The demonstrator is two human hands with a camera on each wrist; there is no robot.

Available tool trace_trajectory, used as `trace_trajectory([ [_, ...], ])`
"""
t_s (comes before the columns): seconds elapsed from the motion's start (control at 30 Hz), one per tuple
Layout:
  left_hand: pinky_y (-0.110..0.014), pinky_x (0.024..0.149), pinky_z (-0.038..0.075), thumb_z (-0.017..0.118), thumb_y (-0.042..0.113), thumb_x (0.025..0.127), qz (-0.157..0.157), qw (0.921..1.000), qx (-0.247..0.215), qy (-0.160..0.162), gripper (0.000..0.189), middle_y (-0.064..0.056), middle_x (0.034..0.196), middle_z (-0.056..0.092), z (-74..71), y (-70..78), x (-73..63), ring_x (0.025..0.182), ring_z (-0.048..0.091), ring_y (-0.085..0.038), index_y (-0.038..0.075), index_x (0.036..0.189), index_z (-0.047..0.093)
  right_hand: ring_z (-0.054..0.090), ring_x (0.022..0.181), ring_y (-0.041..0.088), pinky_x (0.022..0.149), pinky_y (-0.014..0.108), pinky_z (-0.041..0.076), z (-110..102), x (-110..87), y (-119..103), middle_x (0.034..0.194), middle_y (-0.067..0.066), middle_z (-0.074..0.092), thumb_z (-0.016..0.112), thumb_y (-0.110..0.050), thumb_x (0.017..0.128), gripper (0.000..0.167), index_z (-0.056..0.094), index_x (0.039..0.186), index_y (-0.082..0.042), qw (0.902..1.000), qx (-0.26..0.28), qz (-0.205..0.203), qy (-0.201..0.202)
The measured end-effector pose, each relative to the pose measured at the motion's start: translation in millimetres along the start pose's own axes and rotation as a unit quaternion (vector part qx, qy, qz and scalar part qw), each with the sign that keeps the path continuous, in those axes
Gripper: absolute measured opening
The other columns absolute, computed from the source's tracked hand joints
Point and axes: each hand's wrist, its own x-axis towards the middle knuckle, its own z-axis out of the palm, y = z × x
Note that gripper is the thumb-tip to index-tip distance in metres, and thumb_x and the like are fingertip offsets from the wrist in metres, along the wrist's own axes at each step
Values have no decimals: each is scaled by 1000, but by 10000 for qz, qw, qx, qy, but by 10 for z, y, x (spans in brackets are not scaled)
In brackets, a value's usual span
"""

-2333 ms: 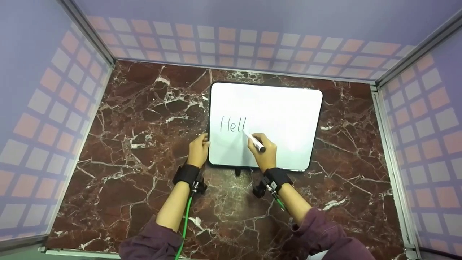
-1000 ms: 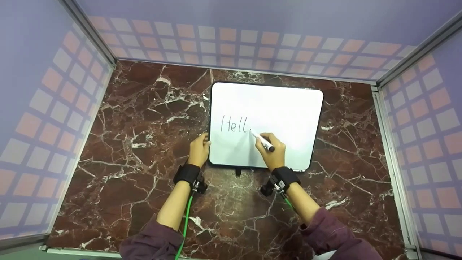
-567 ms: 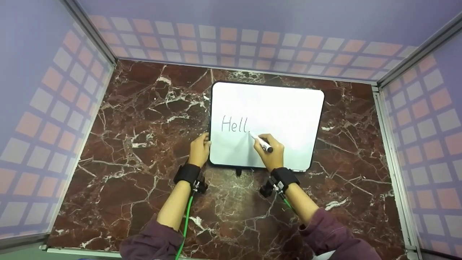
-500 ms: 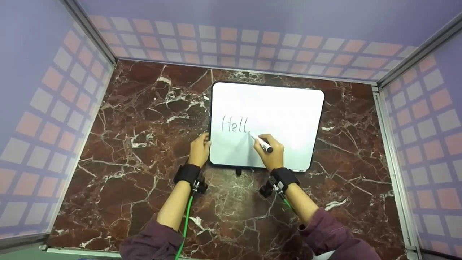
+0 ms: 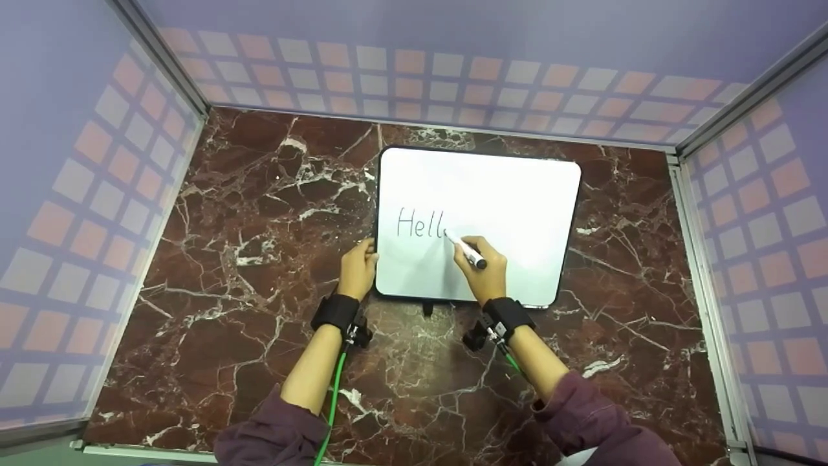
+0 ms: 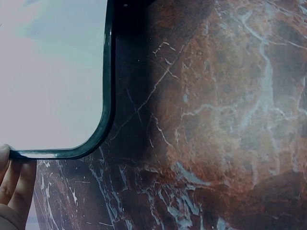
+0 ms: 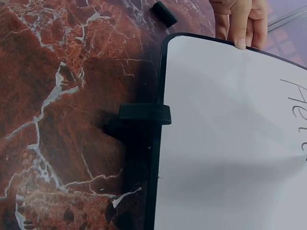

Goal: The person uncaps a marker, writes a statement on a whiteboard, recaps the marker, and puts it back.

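Note:
A whiteboard with a black frame is on the marbled table, handwritten "Hell" at its left. My right hand grips a white marker with a black end, tip at the board just right of the last "l". My left hand holds the board's left edge. In the left wrist view the thumb lies on the frame, with fingers below it. The right wrist view shows the left thumb pressing the rim; neither marker nor right hand appears there.
A black clip sticks out from the board's near edge. Each wrist wears a black strap with a small camera; a green cable runs along the left forearm. Wall panels with pink and white squares enclose the marbled tabletop.
My right hand has moved right with the marker, past the second "l", then slightly back left. Over the last half second its tip has risen a little. The left hand stays put.

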Motion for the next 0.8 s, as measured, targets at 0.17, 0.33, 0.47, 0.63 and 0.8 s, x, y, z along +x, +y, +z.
trace_trajectory([
  [0.17, -42, 79, 57, 57, -4, 83, 16, 10000, -48, 30, 26, -27, 94, 67, 6, 2, 2, 85, 67, -36, -10, 108, 59, 66, 65, 21, 55, 33, 53, 4, 23, -9, 79, 14, 70, 64, -11, 83, 14, 65, 91, 0, 10000, 12, 66, 70],
  [0.33, -41, 81, 56, 57, -3, 83, -147, 9999, -59, -36, 27, -27, 96, 67, 9, -2, 8, 87, 67, -36, -10, 109, 59, 67, 67, 22, 56, 34, 54, -5, 34, -14, 79, 15, 70, 64, -10, 83, 14, 65, 91, 1, 9999, 63, 102, 117],
  [0.47, -41, 81, 56, 57, -3, 83, -179, 9998, -68, -39, 27, -27, 96, 67, 13, -7, 13, 87, 67, -36, -10, 110, 59, 67, 67, 22, 56, 35, 54, -16, 35, -14, 79, 15, 70, 65, -11, 83, 15, 65, 92, 1, 9997, 70, 156, 161],
  [0.63, -41, 81, 56, 56, -3, 84, -155, 9998, -61, -68, 27, -27, 97, 67, 15, -13, 13, 88, 67, -36, -9, 110, 59, 66, 65, 22, 55, 34, 53, -31, 28, -4, 78, 15, 70, 64, -11, 83, 15, 65, 92, 1, 9997, 56, 163, 186],
  [0.8, -40, 81, 56, 56, -3, 85, -119, 9999, -40, -114, 27, -27, 98, 66, 7, -14, 11, 88, 67, -36, -10, 111, 58, 65, 62, 22, 52, 33, 51, -40, 14, 17, 76, 14, 69, 64, -10, 83, 14, 64, 91, 1, 9997, 25, 68, 219],
])
